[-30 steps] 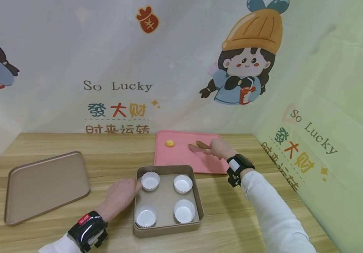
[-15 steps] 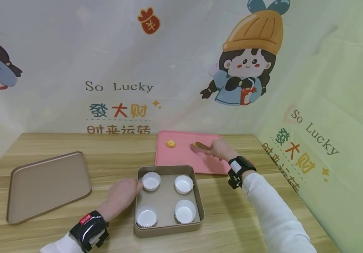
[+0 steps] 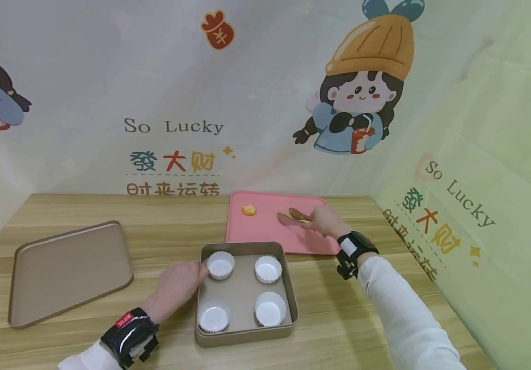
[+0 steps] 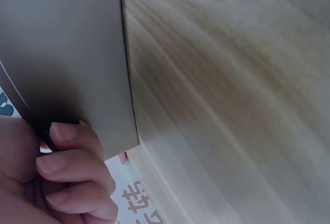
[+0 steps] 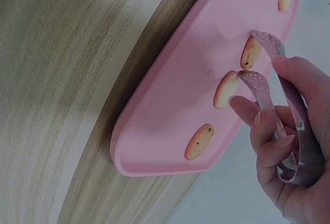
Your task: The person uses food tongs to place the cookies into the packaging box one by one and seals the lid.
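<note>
In the right wrist view, my right hand (image 5: 294, 147) holds metal tongs (image 5: 307, 154) with perforated ends, its fingers and thumb round the two arms. The tong ends are apart over the pink tray (image 5: 175, 80), on either side of an oval cookie (image 5: 250, 54). A second cookie (image 5: 226, 91) lies right beside the lower end. My left hand (image 4: 77, 177) grips the rim of a deep bronze baking tin (image 4: 77, 69), thumb on one side and curled fingers on the other. Inside the tin stand several white paper baking cups (image 3: 268, 269), with nothing in them.
A third cookie (image 5: 199, 142) lies near one end of the pink tray, and a round cookie (image 3: 249, 209) at its left. At far left on the wooden table (image 3: 154, 226) lies a shallow bronze tray or lid (image 3: 71, 277). A printed cloth (image 3: 265, 92) hangs behind the table.
My right hand and wrist have shifted slightly to the right, and the upper tong end has moved a little. The left hand keeps its grip on the tin.
</note>
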The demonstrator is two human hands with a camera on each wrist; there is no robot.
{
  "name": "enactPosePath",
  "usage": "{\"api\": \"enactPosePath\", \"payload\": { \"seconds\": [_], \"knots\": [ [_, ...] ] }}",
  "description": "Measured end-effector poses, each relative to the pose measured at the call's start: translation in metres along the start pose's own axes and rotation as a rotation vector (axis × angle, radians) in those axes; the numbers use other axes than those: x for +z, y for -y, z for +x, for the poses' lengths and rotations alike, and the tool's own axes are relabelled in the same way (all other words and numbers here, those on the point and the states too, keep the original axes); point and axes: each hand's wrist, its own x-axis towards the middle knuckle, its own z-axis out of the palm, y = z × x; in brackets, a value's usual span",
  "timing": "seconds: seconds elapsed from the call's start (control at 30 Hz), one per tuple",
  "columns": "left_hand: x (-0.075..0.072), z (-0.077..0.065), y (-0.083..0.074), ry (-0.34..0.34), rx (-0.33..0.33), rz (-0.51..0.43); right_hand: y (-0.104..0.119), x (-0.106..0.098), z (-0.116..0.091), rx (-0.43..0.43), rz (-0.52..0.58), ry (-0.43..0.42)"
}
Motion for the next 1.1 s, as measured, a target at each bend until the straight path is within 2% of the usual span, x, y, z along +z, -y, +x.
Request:
{"api": "enactPosePath", "payload": {
  "seconds": [0.27, 0.5, 0.63, 0.87, 1.1],
  "knots": [
    [-0.001, -0.001, 0.0, 0.001, 0.06, 0.067, 0.0, -0.002, -0.001, 0.034, 0.026, 0.019],
    [0.0, 0.001, 0.0, 0.015, -0.057, -0.059, 0.0, 0.001, 0.0, 0.061, 0.034, 0.011],
    [0.0, 0.002, 0.0, 0.014, -0.062, -0.067, 0.0, 0.001, -0.001, 0.06, 0.036, 0.002],
    [0.001, 0.002, 0.0, 0.018, -0.087, -0.077, 0.002, -0.005, -0.003, 0.01, 0.034, -0.043],
    [0.001, 0.0, 0.0, 0.02, -0.027, -0.025, 0.021, -0.021, -0.019, -0.067, 0.031, -0.11]
  ]
}}
